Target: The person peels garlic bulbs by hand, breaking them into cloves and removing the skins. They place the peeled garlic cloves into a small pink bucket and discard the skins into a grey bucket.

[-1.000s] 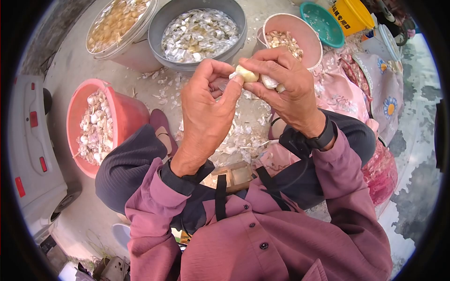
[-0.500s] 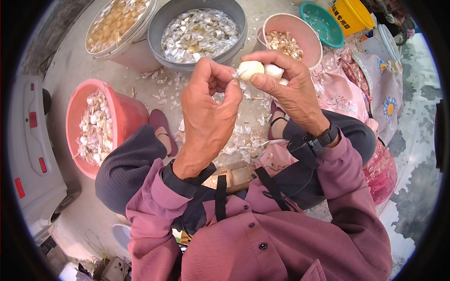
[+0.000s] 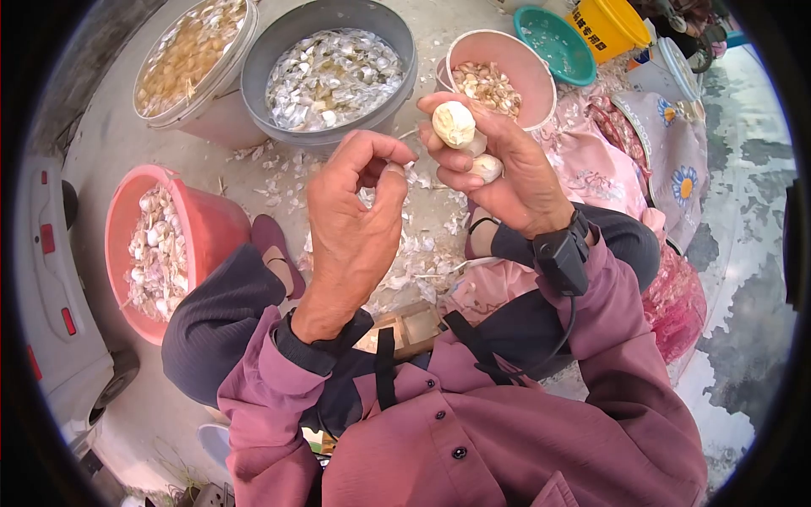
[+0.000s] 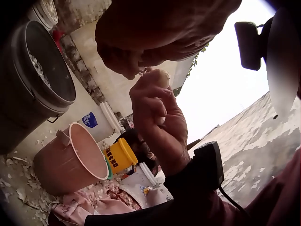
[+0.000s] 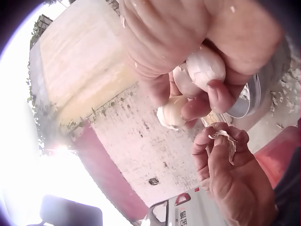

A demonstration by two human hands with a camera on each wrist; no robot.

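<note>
My right hand [image 3: 507, 169] holds several garlic cloves. A peeled, pale yellow clove [image 3: 454, 124] sits up by the fingertips, and a whiter clove [image 3: 486, 167] rests lower against the fingers. In the right wrist view a clove with papery skin [image 5: 206, 68] shows under the palm. My left hand [image 3: 351, 224], a little apart on the left, pinches a thin strip of garlic skin [image 5: 230, 143] between thumb and fingers. The left wrist view has the left hand dark at the top, with a clove [image 4: 163, 77] showing at the right hand's fingertips.
On the left stands a pink bucket [image 3: 215, 228] of garlic bulbs. Ahead are a pale bucket [image 3: 203, 118] and a grey tub [image 3: 405, 84], both holding garlic pieces in liquid. A light pink bucket [image 3: 541, 89] holds cloves. Beyond are a green basin [image 3: 553, 46] and yellow bucket [image 3: 610, 29]. Skins litter the ground.
The left hand has drawn away from the cloves with a bit of skin. My right hand has turned, bringing the pale clove round to face up. The head view has shifted slightly.
</note>
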